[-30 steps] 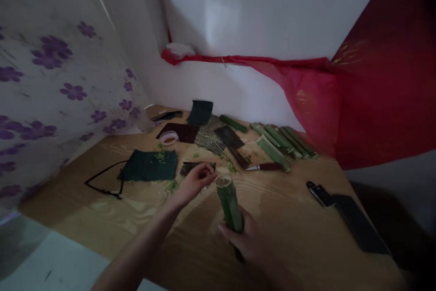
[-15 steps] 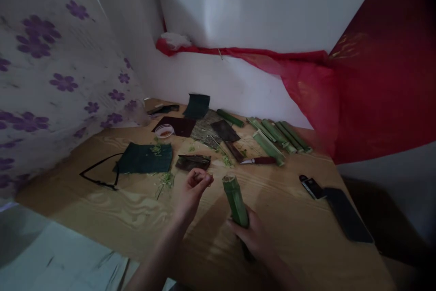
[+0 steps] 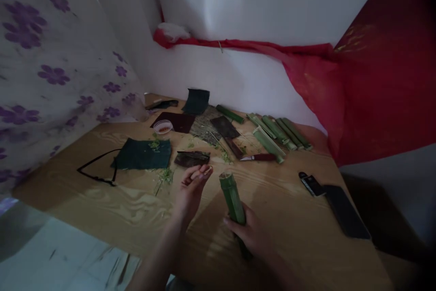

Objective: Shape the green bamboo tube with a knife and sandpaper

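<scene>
My right hand (image 3: 250, 234) is wrapped round the lower part of a green bamboo tube (image 3: 232, 198), held tilted with its open end pointing up and away from me. My left hand (image 3: 193, 185) hovers just left of the tube's top, palm turned up, fingers together and slightly curled. Nothing shows in it. Both hands are above a wooden table (image 3: 293, 218). A dark curled piece (image 3: 192, 158) lies on the table just beyond my left hand.
On the table lie a dark green cloth (image 3: 142, 154), green shavings (image 3: 164, 176), a small bowl (image 3: 163, 126), a cleaver (image 3: 227, 132), a small knife (image 3: 258, 157), several bamboo pieces (image 3: 277, 131), a phone (image 3: 344, 209) and a black loop of cord (image 3: 95, 168). Red fabric (image 3: 374, 86) hangs at the right.
My left hand has drawn back from the tube's mouth, turned palm up and loosened from a pinch. The tube stays in my right hand.
</scene>
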Motion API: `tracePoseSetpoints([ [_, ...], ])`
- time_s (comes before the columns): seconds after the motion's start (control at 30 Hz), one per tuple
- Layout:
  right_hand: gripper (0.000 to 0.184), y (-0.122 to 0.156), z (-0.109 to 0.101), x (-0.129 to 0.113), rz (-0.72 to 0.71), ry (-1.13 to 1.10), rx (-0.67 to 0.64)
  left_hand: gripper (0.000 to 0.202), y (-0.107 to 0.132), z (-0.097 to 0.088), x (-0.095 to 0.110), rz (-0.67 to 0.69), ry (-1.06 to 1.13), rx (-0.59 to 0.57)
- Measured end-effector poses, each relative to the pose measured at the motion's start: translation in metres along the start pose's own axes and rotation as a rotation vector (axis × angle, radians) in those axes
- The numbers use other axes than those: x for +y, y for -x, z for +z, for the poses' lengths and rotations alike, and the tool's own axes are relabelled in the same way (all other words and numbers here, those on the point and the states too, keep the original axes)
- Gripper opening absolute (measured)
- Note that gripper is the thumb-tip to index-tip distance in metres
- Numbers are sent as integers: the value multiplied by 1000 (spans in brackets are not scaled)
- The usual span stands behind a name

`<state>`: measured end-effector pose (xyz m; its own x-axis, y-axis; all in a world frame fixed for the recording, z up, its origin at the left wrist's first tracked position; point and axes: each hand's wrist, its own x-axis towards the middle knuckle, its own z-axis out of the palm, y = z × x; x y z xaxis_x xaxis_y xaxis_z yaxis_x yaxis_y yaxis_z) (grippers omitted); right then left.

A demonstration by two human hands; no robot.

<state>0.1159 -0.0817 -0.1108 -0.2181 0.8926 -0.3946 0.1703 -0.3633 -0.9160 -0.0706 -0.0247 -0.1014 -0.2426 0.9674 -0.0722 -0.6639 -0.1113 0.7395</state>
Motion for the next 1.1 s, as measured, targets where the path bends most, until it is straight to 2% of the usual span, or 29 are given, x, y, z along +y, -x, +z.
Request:
tracePoseSetpoints([
  [0.17, 31, -2, 0, -3, -21, 16, -13, 27, -11, 2, -7, 92, 62, -28],
  [0.37, 34, -1, -2, -5, -12, 98, 21, 29, -13, 14, 2, 104, 78, -42],
  [0.6, 39, 1, -3, -4, -20, 95, 49, 46, -17, 10, 9, 223, -91, 16],
  [0.77, 31, 1, -4, -7, -82, 120, 26, 53, -14, 2, 12, 181, -226, -135],
  [0.87, 29, 0, -6, -7, -98, 94, 1, 37, -11, 2, 11, 237, -243, -163],
  [0.97, 32, 0, -9, -7, -90, 106, 23, 26, -10, 5, 10, 308, -272, -146],
  [1.1, 35, 0, -10, -6, -95, 100, 51, 25, -13, 6, 8, 320, -389, -3],
])
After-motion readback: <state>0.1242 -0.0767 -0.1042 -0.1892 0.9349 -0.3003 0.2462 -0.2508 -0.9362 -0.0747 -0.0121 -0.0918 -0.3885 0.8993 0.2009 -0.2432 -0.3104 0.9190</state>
